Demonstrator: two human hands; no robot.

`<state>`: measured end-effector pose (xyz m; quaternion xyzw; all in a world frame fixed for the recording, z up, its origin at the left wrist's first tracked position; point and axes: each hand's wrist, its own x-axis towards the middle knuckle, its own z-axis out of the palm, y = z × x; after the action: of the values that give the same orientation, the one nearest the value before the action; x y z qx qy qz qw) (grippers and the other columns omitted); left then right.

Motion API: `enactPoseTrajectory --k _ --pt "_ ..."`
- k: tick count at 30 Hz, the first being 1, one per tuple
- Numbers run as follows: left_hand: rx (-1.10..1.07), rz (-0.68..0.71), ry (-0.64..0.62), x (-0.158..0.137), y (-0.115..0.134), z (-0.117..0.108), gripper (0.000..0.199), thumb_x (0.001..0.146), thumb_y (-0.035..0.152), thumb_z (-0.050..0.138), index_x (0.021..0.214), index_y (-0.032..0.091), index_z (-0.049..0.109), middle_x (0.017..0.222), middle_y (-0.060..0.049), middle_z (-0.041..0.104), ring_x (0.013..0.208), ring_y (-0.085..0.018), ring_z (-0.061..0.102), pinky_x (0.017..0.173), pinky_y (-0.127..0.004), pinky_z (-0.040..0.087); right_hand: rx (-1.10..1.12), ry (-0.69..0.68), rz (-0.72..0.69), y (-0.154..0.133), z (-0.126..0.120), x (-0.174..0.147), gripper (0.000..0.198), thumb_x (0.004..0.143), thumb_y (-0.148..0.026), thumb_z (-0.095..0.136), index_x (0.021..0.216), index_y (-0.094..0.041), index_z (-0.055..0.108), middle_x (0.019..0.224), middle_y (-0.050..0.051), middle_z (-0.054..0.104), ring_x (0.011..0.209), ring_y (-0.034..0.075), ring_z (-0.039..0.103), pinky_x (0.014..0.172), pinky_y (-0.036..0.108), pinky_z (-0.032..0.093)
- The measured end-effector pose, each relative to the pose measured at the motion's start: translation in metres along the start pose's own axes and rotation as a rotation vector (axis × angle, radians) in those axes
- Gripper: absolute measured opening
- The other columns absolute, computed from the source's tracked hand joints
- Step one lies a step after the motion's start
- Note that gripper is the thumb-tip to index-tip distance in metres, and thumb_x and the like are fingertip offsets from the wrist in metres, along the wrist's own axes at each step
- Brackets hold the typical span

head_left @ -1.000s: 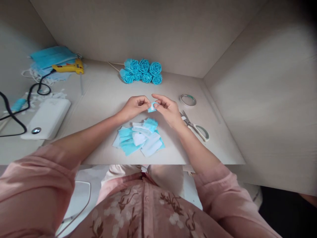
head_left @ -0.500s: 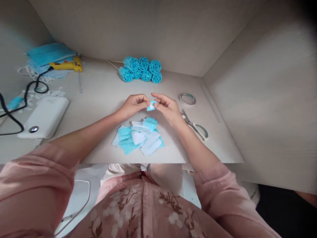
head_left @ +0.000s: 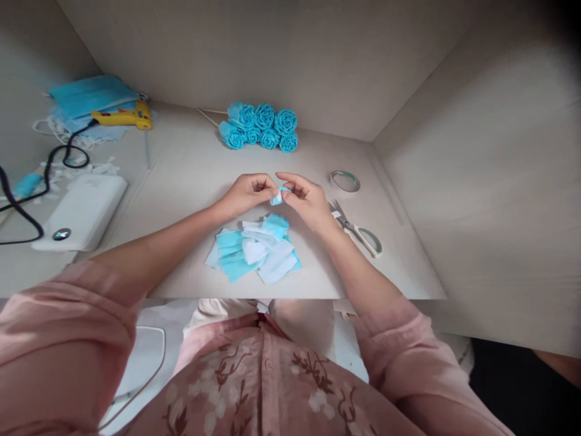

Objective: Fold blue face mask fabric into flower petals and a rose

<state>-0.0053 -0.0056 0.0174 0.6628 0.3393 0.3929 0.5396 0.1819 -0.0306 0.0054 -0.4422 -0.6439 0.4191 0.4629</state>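
Observation:
Between my two hands is a small blue-and-white piece of mask fabric (head_left: pixel 276 198). My left hand (head_left: pixel 249 192) pinches its left side between thumb and fingers. On the other side, my right hand (head_left: pixel 307 197) grips it with the thumb and bent fingers, while the index finger stretches out above. Just below my hands lies a loose pile of cut mask fabric pieces (head_left: pixel 254 248), some blue and some white. Scissors (head_left: pixel 358 230) rest beside my right wrist, blades partly apart, with a small white scrap by the blades.
Several blue fabric roses (head_left: pixel 267 128) lie at the back. A tape roll (head_left: pixel 345 181) is right of my hands. To the left are a yellow glue gun (head_left: pixel 120 118) with a black cord, blue face masks (head_left: pixel 88 97), white scraps (head_left: pixel 97 171) and a white power bank (head_left: pixel 82 212).
The small fabric piece has tilted and folded a little between my fingers, and less of its white patch shows. Both hands stay in nearly the same place.

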Motion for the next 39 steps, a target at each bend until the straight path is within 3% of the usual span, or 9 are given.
enactPoseTrajectory --k 7,16,23,28,39 --pt "0.035 0.018 0.052 0.0024 -0.0038 -0.0010 0.029 0.071 0.043 0.072 0.073 0.017 0.060 0.062 0.003 0.054 0.059 -0.010 0.045 0.060 -0.025 0.035 0.128 0.057 0.018 -0.0023 -0.0030 0.0003 0.042 0.084 -0.045 0.067 0.120 -0.024 0.072 0.098 0.003 0.070 0.092 0.016 0.062 0.090 0.032 0.050" --pt "0.080 0.023 0.019 0.0009 -0.0029 0.0009 0.029 0.069 0.042 0.071 0.068 0.016 0.059 0.065 0.001 0.056 0.062 -0.009 0.045 0.060 -0.024 0.035 0.040 0.014 0.016 0.0001 0.0014 0.0007 0.058 0.074 -0.054 0.077 0.122 -0.023 0.070 0.089 0.001 0.068 0.081 0.015 0.060 0.080 0.031 0.052" --pt "0.008 0.045 0.130 0.0013 -0.0014 -0.0011 0.029 0.071 0.043 0.072 0.073 0.017 0.060 0.066 0.002 0.056 0.061 -0.010 0.046 0.060 -0.025 0.037 0.198 -0.005 0.118 -0.0057 -0.0010 0.0021 0.062 0.085 -0.066 0.060 0.132 -0.027 0.062 0.103 0.005 0.072 0.096 0.019 0.067 0.090 0.036 0.056" --pt "-0.006 0.054 0.135 0.0011 -0.0042 -0.0012 0.031 0.074 0.045 0.074 0.076 0.017 0.062 0.067 0.001 0.059 0.064 -0.011 0.051 0.063 -0.025 0.041 0.102 0.001 0.055 0.0000 0.0039 0.0016 0.073 0.072 -0.064 0.076 0.133 -0.029 0.060 0.103 0.004 0.071 0.096 0.021 0.065 0.091 0.038 0.054" --pt "-0.014 -0.009 0.059 -0.0001 -0.0048 -0.0005 0.028 0.074 0.043 0.069 0.076 0.016 0.063 0.071 0.000 0.061 0.065 -0.011 0.051 0.064 -0.024 0.040 0.006 0.024 -0.023 0.0021 -0.0016 0.0043 0.072 0.079 -0.055 0.072 0.142 -0.026 0.053 0.090 0.001 0.070 0.082 0.017 0.061 0.080 0.032 0.051"
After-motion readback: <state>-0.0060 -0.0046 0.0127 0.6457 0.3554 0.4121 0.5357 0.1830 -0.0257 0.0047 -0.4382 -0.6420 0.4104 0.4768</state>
